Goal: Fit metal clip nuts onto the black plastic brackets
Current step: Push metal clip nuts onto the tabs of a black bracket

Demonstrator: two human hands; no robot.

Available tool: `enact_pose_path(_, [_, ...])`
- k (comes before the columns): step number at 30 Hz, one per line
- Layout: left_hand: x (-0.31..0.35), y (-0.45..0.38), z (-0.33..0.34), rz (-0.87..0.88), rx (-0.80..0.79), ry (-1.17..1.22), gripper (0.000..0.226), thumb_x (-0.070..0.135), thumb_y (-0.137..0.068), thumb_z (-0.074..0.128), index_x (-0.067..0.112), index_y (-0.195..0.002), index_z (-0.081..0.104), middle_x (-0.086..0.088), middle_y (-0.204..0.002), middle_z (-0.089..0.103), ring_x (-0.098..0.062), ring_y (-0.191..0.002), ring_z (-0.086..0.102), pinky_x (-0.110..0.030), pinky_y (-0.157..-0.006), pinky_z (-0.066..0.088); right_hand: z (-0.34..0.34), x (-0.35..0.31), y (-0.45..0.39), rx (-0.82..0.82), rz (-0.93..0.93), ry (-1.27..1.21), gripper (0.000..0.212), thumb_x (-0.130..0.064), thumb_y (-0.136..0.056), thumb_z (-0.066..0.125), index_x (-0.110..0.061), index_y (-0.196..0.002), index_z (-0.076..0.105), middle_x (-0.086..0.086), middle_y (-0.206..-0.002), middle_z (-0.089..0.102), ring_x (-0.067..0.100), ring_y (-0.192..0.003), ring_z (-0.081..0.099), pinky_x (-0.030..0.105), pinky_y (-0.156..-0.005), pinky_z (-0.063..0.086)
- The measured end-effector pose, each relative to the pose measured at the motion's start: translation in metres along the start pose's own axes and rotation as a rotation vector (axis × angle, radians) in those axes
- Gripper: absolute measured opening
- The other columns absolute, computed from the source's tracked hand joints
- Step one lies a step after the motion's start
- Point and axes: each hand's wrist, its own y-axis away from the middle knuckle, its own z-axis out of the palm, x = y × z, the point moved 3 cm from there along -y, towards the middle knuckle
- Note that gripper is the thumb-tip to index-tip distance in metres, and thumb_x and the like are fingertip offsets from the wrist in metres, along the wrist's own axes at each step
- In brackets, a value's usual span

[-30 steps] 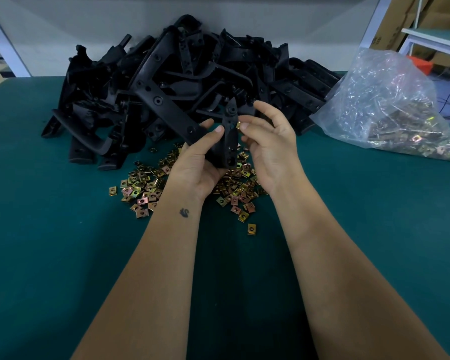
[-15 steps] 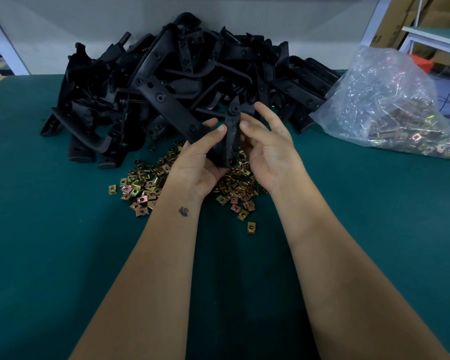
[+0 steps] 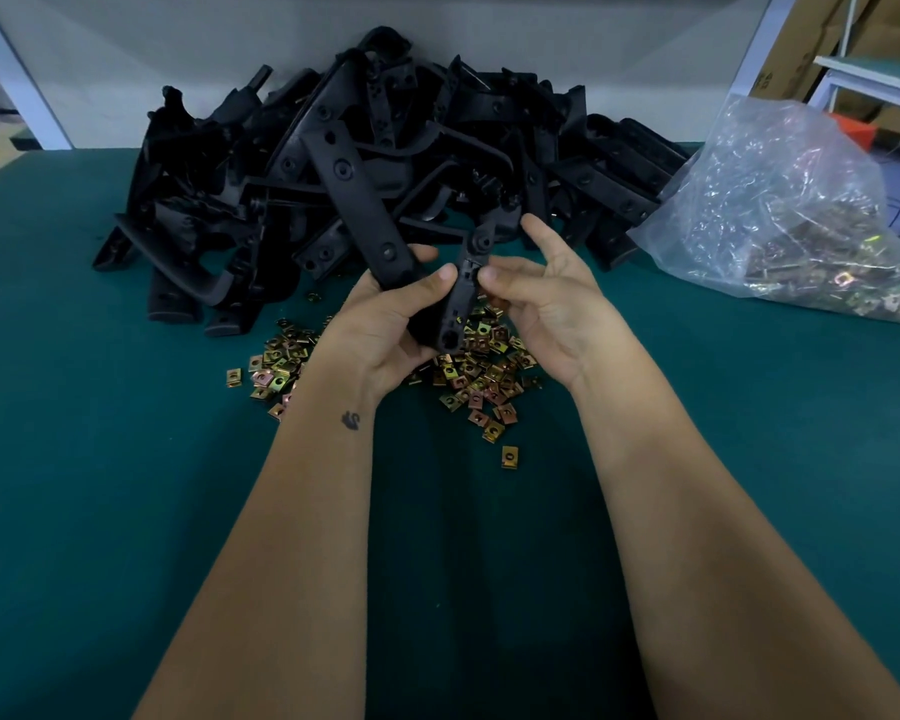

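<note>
Left hand (image 3: 385,324): you grip a black plastic bracket (image 3: 461,298) above the tabletop (image 3: 100,485) middle; your palm hides its lower body.
Right hand (image 3: 546,304): thumb presses the bracket's edge; any pinched clip nut cannot be made out.
Loose clip nuts (image 3: 484,371): partly hidden beneath your hands.
Bracket pile (image 3: 365,163): far edge.
Plastic bag (image 3: 796,220): right edge, cut off.

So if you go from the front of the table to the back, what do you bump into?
Lone clip nut → scattered clip nuts → held bracket → pile of black brackets.
</note>
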Motion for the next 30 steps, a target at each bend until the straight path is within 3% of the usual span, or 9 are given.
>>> enact_pose_path(2, [0.000,0.000,-0.002,-0.013,0.007,-0.016,0.020,0.008,-0.084,0.071,0.023,-0.091,0.061,0.004,-0.083,0.076,-0.010,-0.074,0.073,-0.031,-0.059,0.058,-0.001,0.001,0.000,0.010,0.001,0.023,0.095,0.012,-0.080,0.067,-0.015,-0.156,0.016,0.003,-0.083,0.075,0.016,-0.095,0.070,0.044,-0.116,0.034])
enact_pose_path(5, [0.000,0.000,0.001,-0.017,-0.014,0.046,0.018,0.010,-0.083,0.071,0.024,-0.090,0.061,0.004,-0.084,0.076,-0.010,-0.074,0.073,-0.030,-0.059,0.058,0.000,0.001,0.000,0.004,-0.001,-0.089,0.089,0.012,-0.082,0.065,-0.012,-0.155,0.019,0.008,-0.091,0.074,0.018,-0.096,0.070,0.034,-0.104,0.047])
enact_pose_path(7, [-0.002,0.000,0.006,0.011,-0.036,0.136,0.016,0.010,-0.085,0.068,0.023,-0.089,0.061,0.003,-0.085,0.076,-0.011,-0.075,0.073,-0.028,-0.057,0.057,0.005,0.003,-0.001,0.007,0.021,-0.185,0.073,0.007,-0.085,0.064,-0.004,-0.149,0.031,0.013,-0.104,0.073,0.020,-0.100,0.070,0.030,-0.097,0.052])
enact_pose_path(10, [-0.006,0.000,0.014,0.059,-0.041,0.249,0.016,0.012,-0.082,0.070,0.021,-0.092,0.061,0.000,-0.088,0.076,-0.013,-0.077,0.073,-0.028,-0.058,0.057,0.016,0.005,0.001,-0.034,0.055,-0.174,0.040,-0.005,-0.093,0.058,0.006,-0.131,0.054,0.019,-0.121,0.066,0.026,-0.110,0.064,0.037,-0.107,0.046])
enact_pose_path(14, [-0.007,-0.001,0.013,0.073,-0.037,0.278,0.025,0.015,-0.072,0.074,0.020,-0.093,0.063,-0.003,-0.091,0.076,-0.017,-0.081,0.074,-0.031,-0.061,0.058,0.020,0.007,0.005,-0.051,0.065,-0.122,0.018,-0.011,-0.096,0.057,-0.001,-0.107,0.068,0.011,-0.102,0.072,0.019,-0.095,0.066,0.033,-0.095,0.049])
enact_pose_path(17, [-0.008,-0.002,0.011,0.059,-0.021,0.234,0.016,0.012,-0.081,0.071,0.022,-0.090,0.063,-0.002,-0.089,0.076,-0.016,-0.079,0.073,-0.032,-0.059,0.058,0.017,0.006,0.006,-0.016,0.067,-0.078,0.018,-0.011,-0.096,0.058,-0.001,-0.109,0.064,0.017,-0.111,0.067,0.026,-0.101,0.059,0.042,-0.101,0.045])
enact_pose_path(20, [-0.009,-0.002,0.012,0.043,-0.016,0.201,0.015,0.008,-0.089,0.066,0.022,-0.088,0.062,-0.001,-0.088,0.076,-0.016,-0.080,0.073,-0.032,-0.063,0.059,0.013,0.002,0.006,-0.005,0.043,-0.027,0.004,-0.009,-0.093,0.061,-0.006,-0.092,0.063,0.010,-0.095,0.069,0.021,-0.088,0.064,0.038,-0.091,0.051])
enact_pose_path(23, [-0.008,-0.001,0.013,0.046,-0.022,0.176,0.015,0.007,-0.089,0.065,0.022,-0.088,0.059,0.000,-0.087,0.075,-0.015,-0.079,0.072,-0.031,-0.062,0.058,0.010,-0.001,0.005,-0.008,0.027,-0.039,0.007,-0.007,-0.091,0.063,-0.006,-0.084,0.064,0.009,-0.090,0.070,0.018,-0.080,0.066,0.031,-0.080,0.055])
enact_pose_path(30, [-0.004,0.001,0.011,0.116,0.022,0.105,0.018,0.005,-0.091,0.065,0.020,-0.089,0.057,0.000,-0.085,0.074,-0.015,-0.080,0.071,-0.031,-0.062,0.058,0.013,0.004,0.004,0.036,0.020,-0.020,0.011,-0.006,-0.090,0.063,-0.007,-0.080,0.061,0.007,-0.082,0.067,0.016,-0.077,0.062,0.030,-0.079,0.052])
